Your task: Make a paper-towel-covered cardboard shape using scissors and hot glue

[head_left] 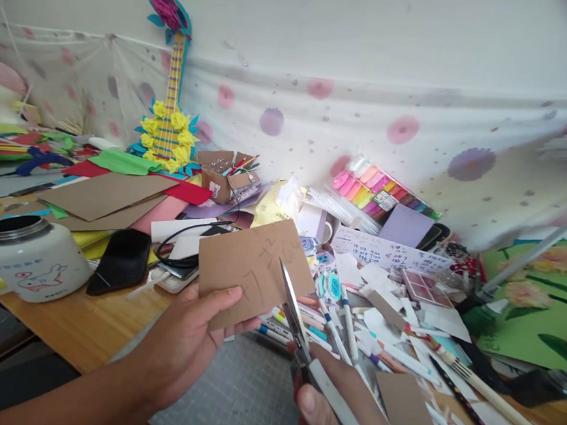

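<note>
A brown cardboard piece [240, 261] with pencil marks is held up in the middle of the view. My left hand [196, 327] pinches its lower left edge, thumb on the front and fingers behind. In my right hand [333, 393] is a pair of scissors [303, 338], pointing up and to the left. The blade tips are by the right part of the cardboard; whether they touch it I cannot tell. The blades look nearly closed. Below both hands lies a grey cutting mat [234, 392].
Markers and paper scraps [378, 312] crowd the right side, with a small cardboard piece [406, 405]. At left are a white jar [34, 265], a black phone [121, 262] and stacked cardboard sheets [103, 195]. Behind stand a flower-decorated paper guitar [170, 112] and a pencil box [221, 185].
</note>
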A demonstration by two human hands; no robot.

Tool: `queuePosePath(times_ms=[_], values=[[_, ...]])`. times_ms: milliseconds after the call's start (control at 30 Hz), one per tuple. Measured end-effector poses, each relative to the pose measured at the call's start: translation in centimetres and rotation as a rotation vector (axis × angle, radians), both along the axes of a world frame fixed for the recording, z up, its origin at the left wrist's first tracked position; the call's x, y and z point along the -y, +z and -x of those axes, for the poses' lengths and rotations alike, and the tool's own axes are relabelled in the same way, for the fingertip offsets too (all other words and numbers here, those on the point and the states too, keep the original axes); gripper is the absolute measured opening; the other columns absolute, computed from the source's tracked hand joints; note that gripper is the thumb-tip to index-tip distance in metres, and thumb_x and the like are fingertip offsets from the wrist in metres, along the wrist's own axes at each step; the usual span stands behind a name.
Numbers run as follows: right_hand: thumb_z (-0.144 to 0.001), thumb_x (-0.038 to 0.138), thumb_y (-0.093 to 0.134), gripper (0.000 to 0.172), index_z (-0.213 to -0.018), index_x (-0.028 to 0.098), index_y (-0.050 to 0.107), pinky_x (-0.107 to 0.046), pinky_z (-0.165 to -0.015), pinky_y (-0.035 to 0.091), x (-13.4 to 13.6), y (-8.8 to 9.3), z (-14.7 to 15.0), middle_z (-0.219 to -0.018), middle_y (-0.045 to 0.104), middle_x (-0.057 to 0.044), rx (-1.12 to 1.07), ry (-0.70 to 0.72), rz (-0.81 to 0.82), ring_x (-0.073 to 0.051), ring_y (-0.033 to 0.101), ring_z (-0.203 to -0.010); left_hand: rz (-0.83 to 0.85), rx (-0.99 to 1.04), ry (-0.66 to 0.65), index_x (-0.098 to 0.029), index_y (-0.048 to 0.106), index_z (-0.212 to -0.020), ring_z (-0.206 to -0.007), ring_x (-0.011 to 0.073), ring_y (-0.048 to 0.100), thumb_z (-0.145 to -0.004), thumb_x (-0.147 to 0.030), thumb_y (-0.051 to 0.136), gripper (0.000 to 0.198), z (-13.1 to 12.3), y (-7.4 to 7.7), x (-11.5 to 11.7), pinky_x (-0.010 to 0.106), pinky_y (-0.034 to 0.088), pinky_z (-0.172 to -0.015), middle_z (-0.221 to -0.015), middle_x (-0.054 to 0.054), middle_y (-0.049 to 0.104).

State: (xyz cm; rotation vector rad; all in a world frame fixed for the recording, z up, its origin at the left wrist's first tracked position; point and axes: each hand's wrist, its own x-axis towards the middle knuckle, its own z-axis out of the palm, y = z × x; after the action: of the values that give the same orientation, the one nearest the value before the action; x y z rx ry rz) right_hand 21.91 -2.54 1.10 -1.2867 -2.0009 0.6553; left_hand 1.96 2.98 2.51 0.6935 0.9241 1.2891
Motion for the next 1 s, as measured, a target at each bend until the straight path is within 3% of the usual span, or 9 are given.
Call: queuePosePath(times_ms=[167,267,500,767,867,1000], values=[[-0.086,0.065,0.037,0.049,-0.091,0.021,0.059,-0.027,-0.058,0.044,-0.7,-1.2,0.3,-0.058,0.059,0.0,-0.053,0.105,0.046,-0.018,0.056,-0.055,-0.03,0.01,0.008,-0.023,0.054,-0.124,-0.091,0.0263,0.068,-0.078,-0.014,0.065,0.047,-0.4,0.0,0.4,0.038,0.06,-0.07,-0.101,0.008,0.073],[-0.083,0.069,0.035,0.054,-0.086,0.02,0.056,-0.028,-0.058,0.04,-1.3,-1.7,0.3,-0.059,0.055,0.0,-0.021,0.099,0.053,-0.018,0.053,-0.057,-0.039,0.002,0.015,-0.021,0.059,-0.119,-0.093,0.0261,0.067,-0.079,-0.015,0.064,0.04,-0.4,0.0,0.7,0.038,0.06,-0.071,-0.103,0.008,0.072],[-0.083,0.068,0.036,0.051,-0.083,0.019,0.053,-0.028,-0.056,0.041,-1.1,-1.4,0.4,-0.061,0.058,-0.002,-0.075,0.129,0.118,-0.019,0.055,-0.06,-0.029,0.044,0.003,-0.024,0.052,-0.128,-0.092,0.0243,0.067,-0.079,-0.015,0.065,0.051,-0.7,0.2,0.9,0.036,0.059,-0.071,-0.102,0.007,0.073],[-0.084,0.064,0.044,0.052,-0.113,0.023,0.059,-0.034,-0.073,0.048,-0.7,-0.5,0.5,-0.066,0.063,-0.002,-0.063,0.073,0.013,-0.023,0.06,-0.065,0.002,0.061,-0.001,-0.023,0.053,-0.128,-0.095,0.0254,0.066,-0.078,-0.018,0.067,0.052,-0.4,0.0,1.0,0.037,0.058,-0.073,-0.106,0.009,0.072],[-0.082,0.066,0.043,0.056,-0.108,0.02,0.062,-0.031,-0.063,0.048,-1.0,-0.9,0.5,-0.059,0.06,-0.001,-0.017,0.063,0.066,-0.02,0.057,-0.057,-0.007,0.055,0.001,-0.025,0.048,-0.131,-0.091,0.0255,0.067,-0.078,-0.017,0.067,0.057,-0.5,0.2,0.9,0.036,0.058,-0.071,-0.103,0.007,0.073],[-0.079,0.073,0.038,0.062,-0.095,0.019,0.064,-0.028,-0.061,0.048,-1.1,-1.8,0.6,-0.067,0.065,-0.005,-0.022,-0.001,0.031,-0.023,0.061,-0.066,0.005,0.045,0.022,-0.025,0.047,-0.132,-0.091,0.027,0.068,-0.078,-0.015,0.066,0.058,-0.4,0.3,0.9,0.036,0.059,-0.069,-0.096,0.006,0.074]])
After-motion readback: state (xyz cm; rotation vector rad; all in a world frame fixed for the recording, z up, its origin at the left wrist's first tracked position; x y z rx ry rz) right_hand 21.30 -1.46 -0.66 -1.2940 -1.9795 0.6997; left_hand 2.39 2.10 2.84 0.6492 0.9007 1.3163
